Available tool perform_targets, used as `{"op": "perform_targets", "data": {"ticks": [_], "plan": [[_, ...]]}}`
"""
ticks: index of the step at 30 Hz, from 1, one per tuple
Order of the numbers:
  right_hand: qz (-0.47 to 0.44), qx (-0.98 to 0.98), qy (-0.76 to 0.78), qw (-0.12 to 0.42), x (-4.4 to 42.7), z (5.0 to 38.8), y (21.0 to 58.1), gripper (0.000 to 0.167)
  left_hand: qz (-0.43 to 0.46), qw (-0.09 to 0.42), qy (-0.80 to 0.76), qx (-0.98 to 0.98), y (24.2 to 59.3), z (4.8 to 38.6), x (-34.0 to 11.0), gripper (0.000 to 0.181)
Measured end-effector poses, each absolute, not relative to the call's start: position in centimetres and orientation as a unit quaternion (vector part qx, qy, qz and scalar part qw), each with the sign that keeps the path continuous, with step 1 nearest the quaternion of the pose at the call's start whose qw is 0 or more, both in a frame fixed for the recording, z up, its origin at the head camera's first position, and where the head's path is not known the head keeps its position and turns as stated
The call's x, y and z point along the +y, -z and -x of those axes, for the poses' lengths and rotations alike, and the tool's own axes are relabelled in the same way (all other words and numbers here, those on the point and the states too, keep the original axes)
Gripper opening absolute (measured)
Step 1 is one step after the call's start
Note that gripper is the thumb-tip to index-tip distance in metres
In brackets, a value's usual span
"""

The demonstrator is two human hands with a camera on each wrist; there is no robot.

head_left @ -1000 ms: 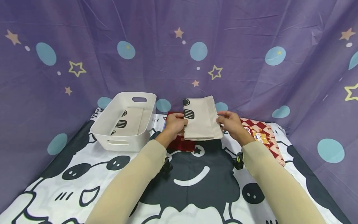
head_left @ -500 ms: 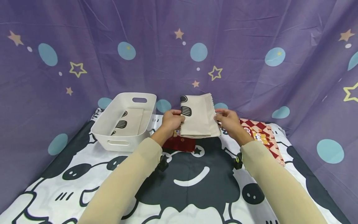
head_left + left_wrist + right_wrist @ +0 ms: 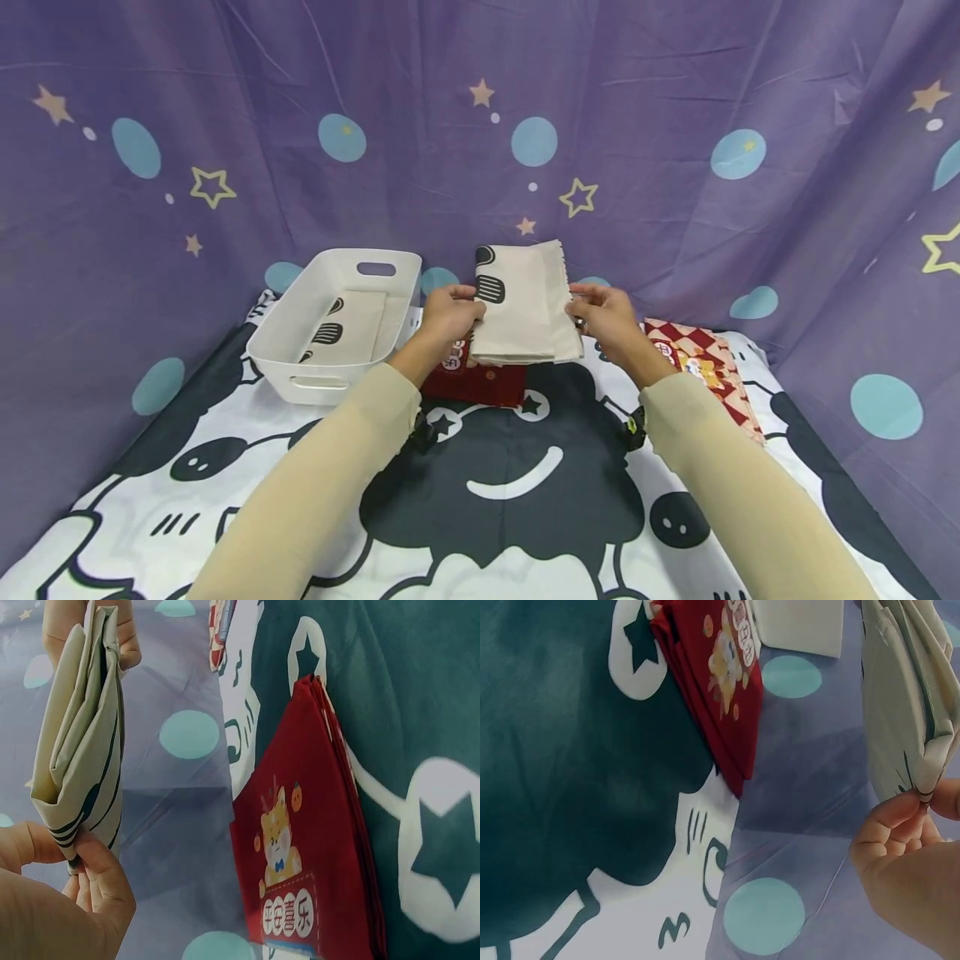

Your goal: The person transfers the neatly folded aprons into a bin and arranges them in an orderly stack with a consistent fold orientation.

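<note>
nearest are two beige sleeves [image 3: 303,492], over a black-and-white sheet [image 3: 517,529]. on this sheet lies a red folded cloth [image 3: 474,386]. above it, in the air, is a folded beige cloth [image 3: 525,304]: the left hand [image 3: 446,318] pinches its left edge, the right hand [image 3: 609,321] its right edge. at left, a white basket [image 3: 318,397] contains a similar cloth [image 3: 358,327]. behind hangs a purple curtain [image 3: 645,200].

Forearms [image 3: 318,483] [image 3: 738,467] stretched forward, both hands [image 3: 447,318] [image 3: 606,318] level, apart, pinching
</note>
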State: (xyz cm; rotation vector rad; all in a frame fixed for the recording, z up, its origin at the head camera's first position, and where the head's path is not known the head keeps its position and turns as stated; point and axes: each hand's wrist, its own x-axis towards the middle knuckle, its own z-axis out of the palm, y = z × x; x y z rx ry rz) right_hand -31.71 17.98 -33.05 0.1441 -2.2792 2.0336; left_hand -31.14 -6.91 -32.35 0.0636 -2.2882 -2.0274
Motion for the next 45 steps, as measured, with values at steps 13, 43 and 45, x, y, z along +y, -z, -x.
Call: {"op": "perform_targets", "data": {"ticks": [13, 43, 45], "plan": [[-0.074, -0.729, -0.679, 0.034, 15.8, 31.0, 31.6, 0.039, -0.008, 0.039, 0.666, -0.745, 30.8, 30.1, -9.5, 0.046], [-0.094, -0.718, -0.688, 0.048, 10.5, 30.5, 31.1, 0.034, -0.019, 0.057, 0.614, -0.787, 29.2, 29.8, -14.9, 0.048], [-0.092, -0.715, -0.691, 0.05, 10.2, 30.6, 31.1, 0.033, -0.019, 0.057, 0.61, -0.79, 29.2, 29.8, -15.2, 0.048]]}}
